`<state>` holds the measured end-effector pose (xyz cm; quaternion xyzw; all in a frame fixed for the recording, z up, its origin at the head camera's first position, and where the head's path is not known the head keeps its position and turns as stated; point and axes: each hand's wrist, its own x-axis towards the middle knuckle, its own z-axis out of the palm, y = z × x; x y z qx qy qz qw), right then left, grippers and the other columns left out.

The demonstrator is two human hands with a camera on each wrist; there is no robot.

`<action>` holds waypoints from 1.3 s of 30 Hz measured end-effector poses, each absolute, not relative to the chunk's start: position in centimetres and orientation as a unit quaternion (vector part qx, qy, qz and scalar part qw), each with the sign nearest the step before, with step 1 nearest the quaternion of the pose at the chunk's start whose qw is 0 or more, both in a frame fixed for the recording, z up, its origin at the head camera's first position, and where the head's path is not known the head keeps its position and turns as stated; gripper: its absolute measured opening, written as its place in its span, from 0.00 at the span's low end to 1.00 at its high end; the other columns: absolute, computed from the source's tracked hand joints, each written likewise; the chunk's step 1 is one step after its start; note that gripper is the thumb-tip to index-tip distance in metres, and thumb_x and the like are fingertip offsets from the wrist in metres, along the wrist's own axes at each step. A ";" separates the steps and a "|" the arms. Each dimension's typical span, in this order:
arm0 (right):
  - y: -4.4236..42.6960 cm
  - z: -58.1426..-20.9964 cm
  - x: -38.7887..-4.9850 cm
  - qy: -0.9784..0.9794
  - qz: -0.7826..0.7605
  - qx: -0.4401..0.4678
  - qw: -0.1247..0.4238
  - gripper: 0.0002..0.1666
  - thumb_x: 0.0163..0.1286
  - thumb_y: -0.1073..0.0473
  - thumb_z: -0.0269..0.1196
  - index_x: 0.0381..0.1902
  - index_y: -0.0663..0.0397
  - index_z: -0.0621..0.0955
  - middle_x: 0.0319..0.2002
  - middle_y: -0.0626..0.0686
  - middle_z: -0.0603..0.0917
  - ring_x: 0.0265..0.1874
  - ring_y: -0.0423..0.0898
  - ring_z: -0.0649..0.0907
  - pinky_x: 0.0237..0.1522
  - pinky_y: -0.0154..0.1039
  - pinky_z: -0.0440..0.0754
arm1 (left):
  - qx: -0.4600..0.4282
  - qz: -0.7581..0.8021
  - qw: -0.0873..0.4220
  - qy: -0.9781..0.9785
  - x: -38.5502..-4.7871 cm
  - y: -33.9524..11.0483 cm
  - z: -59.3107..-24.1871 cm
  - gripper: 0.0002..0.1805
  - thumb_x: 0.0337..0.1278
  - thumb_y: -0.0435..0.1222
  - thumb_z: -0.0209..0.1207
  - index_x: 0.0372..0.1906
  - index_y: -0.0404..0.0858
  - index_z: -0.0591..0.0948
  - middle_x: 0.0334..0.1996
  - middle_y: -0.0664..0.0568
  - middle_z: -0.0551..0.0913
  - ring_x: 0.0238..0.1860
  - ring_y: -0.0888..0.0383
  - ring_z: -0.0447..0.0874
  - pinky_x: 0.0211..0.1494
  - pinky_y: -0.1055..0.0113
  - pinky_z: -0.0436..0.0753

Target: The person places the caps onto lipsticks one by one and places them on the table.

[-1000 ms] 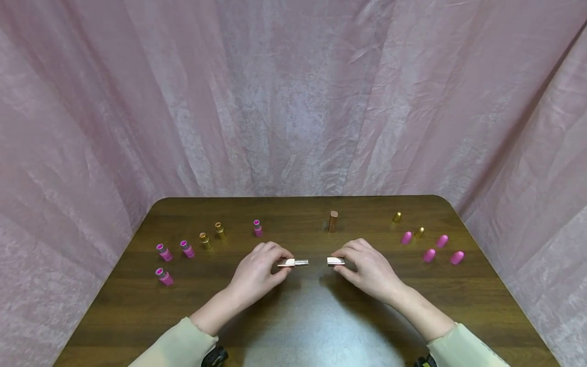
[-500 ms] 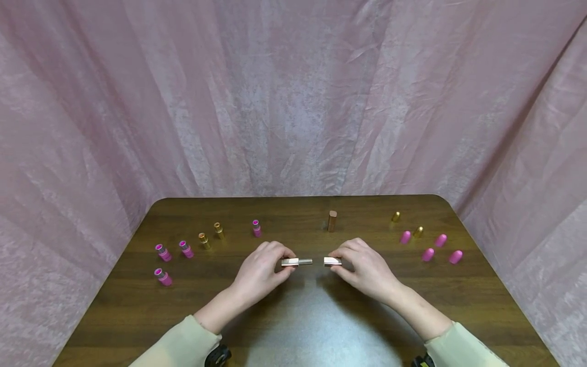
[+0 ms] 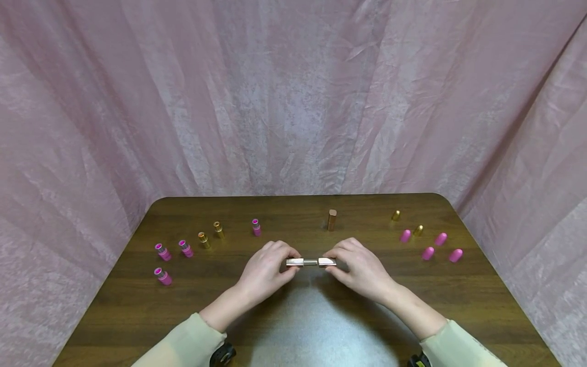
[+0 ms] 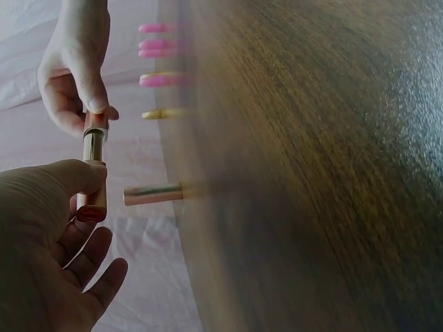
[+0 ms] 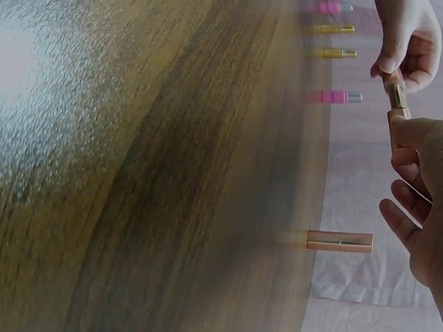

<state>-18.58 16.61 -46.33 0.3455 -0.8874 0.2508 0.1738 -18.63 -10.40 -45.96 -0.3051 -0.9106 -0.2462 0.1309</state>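
Over the middle of the table, the left hand (image 3: 263, 270) pinches the rose-gold lipstick tube base (image 3: 294, 262) between thumb and fingers. Its metallic inner stem (image 3: 311, 262) points right. Opposite it, the right hand (image 3: 362, 267) pinches a rose-gold cap (image 3: 327, 262) lying in line with the stem. The stem's tip meets the cap's mouth, with much of the stem still showing. In the left wrist view, the base (image 4: 93, 207) is under the left thumb. The right wrist view shows the cap (image 5: 399, 131) in the right hand's fingers.
A closed rose-gold tube (image 3: 332, 220) stands at the back. Several pink bases (image 3: 185, 248) and two gold bases (image 3: 204, 240) stand at the left. Several pink caps (image 3: 428, 253) and two gold caps (image 3: 418, 230) stand at the right. A pink curtain (image 3: 293, 102) hangs behind the table (image 3: 137, 306).
Both hands have moved toward each other, the left rightward and the right leftward. The gap between the stem and the cap has closed.
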 end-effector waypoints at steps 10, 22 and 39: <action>16.1 -46.4 -18.6 -0.886 0.251 0.351 0.169 0.14 0.60 0.55 0.78 0.43 0.42 0.87 0.42 0.38 0.84 0.47 0.40 0.79 0.48 0.41 0.80 | -0.308 -0.245 0.126 -0.911 -18.6 -10.2 -46.1 0.10 0.55 0.40 0.74 0.41 0.50 0.85 0.40 0.66 0.82 0.42 0.63 0.76 0.43 0.66 0.79; 15.2 -46.4 -18.6 -0.887 0.256 0.352 0.155 0.14 0.60 0.55 0.78 0.43 0.42 0.87 0.41 0.38 0.84 0.47 0.39 0.79 0.47 0.41 0.80 | -0.311 -0.245 0.118 -0.911 -18.5 -9.7 -46.1 0.11 0.55 0.40 0.73 0.42 0.49 0.86 0.41 0.65 0.83 0.41 0.63 0.75 0.42 0.66 0.78; 14.7 -46.8 -18.6 -0.888 0.251 0.355 0.151 0.13 0.62 0.53 0.76 0.44 0.42 0.88 0.42 0.39 0.84 0.48 0.40 0.79 0.47 0.41 0.81 | -0.313 -0.241 0.118 -0.911 -18.4 -9.4 -46.4 0.10 0.55 0.42 0.74 0.41 0.50 0.85 0.39 0.64 0.83 0.38 0.64 0.74 0.40 0.66 0.77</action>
